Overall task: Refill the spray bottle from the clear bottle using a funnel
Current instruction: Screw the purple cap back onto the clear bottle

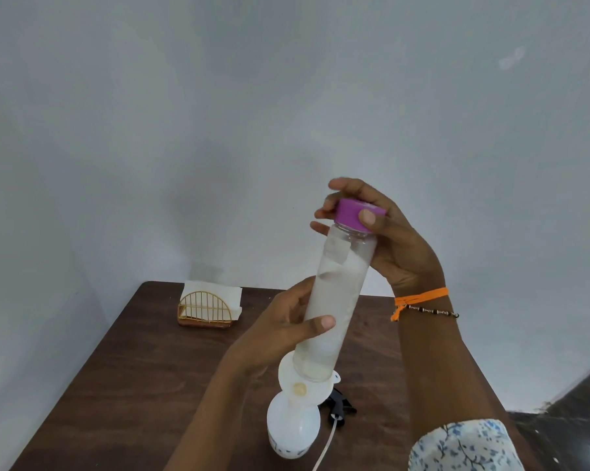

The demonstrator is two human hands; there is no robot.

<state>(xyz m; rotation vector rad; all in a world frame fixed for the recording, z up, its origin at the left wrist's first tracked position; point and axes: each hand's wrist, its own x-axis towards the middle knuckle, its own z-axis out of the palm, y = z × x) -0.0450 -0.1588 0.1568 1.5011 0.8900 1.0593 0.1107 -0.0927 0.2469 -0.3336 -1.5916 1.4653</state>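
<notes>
My left hand (288, 326) grips the lower body of the tall clear bottle (337, 287), which is held upright and slightly tilted above the table. My right hand (381, 232) wraps its fingers around the bottle's purple cap (358, 214). Below the bottle's base stands the white spray bottle (291, 426) with a white funnel (305, 382) seated in its neck. The black spray head (341, 407) with its thin tube lies on the table just right of the spray bottle.
A gold wire napkin holder (205, 309) with white napkins stands at the back left of the brown wooden table (134, 385). A pale wall rises behind the table. A dark surface shows at the far right.
</notes>
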